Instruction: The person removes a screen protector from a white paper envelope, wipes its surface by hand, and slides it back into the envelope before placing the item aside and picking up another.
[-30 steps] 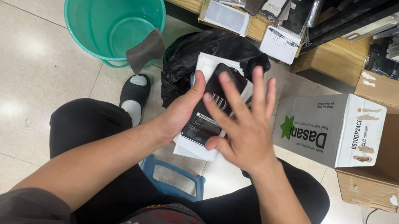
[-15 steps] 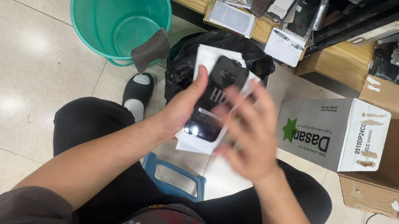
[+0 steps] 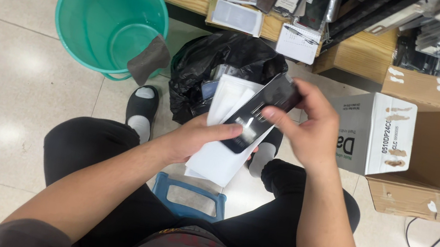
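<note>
My left hand (image 3: 203,138) holds a flat white sleeve or packet (image 3: 222,153) from below, with a black phone-shaped case (image 3: 259,115) lying on top of it under my thumb. My right hand (image 3: 310,125) grips the upper end of the black case with its fingertips. Both hands are above my knees as I sit on a low blue stool (image 3: 188,197).
A teal bucket (image 3: 81,21) with a grey cloth (image 3: 148,60) on its rim stands at the upper left. A black rubbish bag (image 3: 212,61) lies ahead of my feet. An open cardboard box (image 3: 432,143) sits at the right. A wooden shelf (image 3: 353,50) of packaged cases runs along the top.
My right hand was spread flat over the black case; it has since moved to the case's upper end and closed its fingers on it. The left hand kept its hold.
</note>
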